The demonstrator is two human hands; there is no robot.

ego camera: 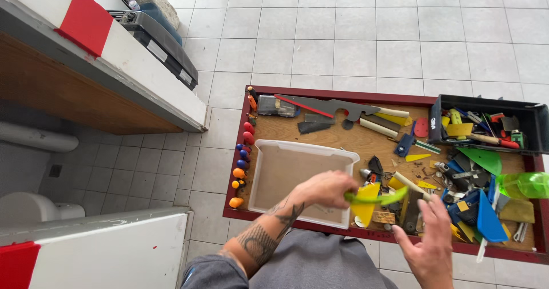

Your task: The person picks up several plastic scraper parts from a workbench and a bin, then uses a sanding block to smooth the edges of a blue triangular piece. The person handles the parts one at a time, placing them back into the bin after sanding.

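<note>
The left hand [323, 189] is seen at lower centre of the frame, its fingers closed around one end of a thin, curved green strip [377, 198]. The strip is held level above the tray and extends to the right, its far end lying just above the right hand [428, 240]. The right hand is found at the lower right of centre, fingers spread and loosely open, palm turned toward the strip; no contact with the strip can be confirmed, and nothing is gripped by it.

Directly beneath the left hand a clear, empty plastic tub [297, 177] is noted, resting on the left part of a red-rimmed wooden tray [343, 93]. Under the strip a yellow wedge [365, 206] is observed, lying just right of the tub. Along the tray's left edge a row of screwdriver handles [242, 154] in red, blue and orange is recorded. At the tray's upper edge a long grey flat tool [329, 106] with a red edge is seen. To the right, blue wedges [489, 217] and mixed small tools are heaped together. A black bin [534, 131] filled with assorted tools is set at the tray's upper right corner. A green translucent bottle [526, 184] is partly visible at the right edge of the frame. The tray stands on a grey tiled floor [343, 31].
</note>
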